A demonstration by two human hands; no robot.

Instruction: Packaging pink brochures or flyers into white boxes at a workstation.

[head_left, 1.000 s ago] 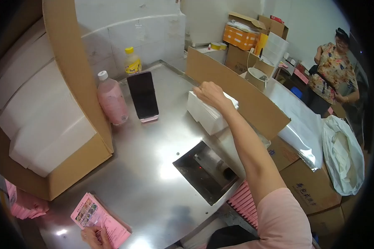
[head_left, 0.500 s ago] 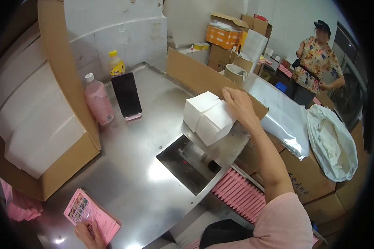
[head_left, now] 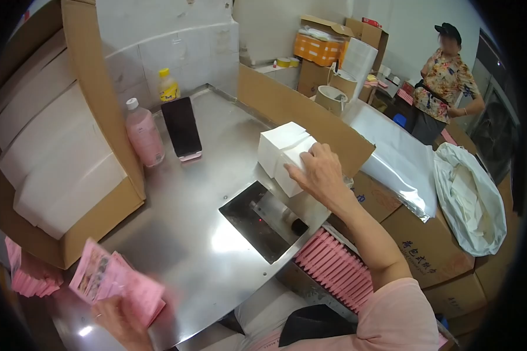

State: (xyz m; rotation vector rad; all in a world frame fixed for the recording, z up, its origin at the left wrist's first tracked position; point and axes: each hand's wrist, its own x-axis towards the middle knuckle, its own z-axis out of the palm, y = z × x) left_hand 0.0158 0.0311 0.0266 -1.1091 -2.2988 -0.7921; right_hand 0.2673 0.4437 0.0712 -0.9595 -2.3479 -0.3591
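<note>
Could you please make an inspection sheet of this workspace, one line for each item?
Surface: steel table, shiny, with a dark rectangular opening.
Job's things: white boxes by the opening; pink packets.
Clutter: pink bottle, yellow bottle, phone propped upright.
Hands: right hand rests on the white boxes; left hand holds the pink packets, blurred.
Cables: nothing seen.
Surroundings: cardboard carton of white sheets at left, pink stack under the table edge, brown cartons, white bag, a person standing beyond.
</note>
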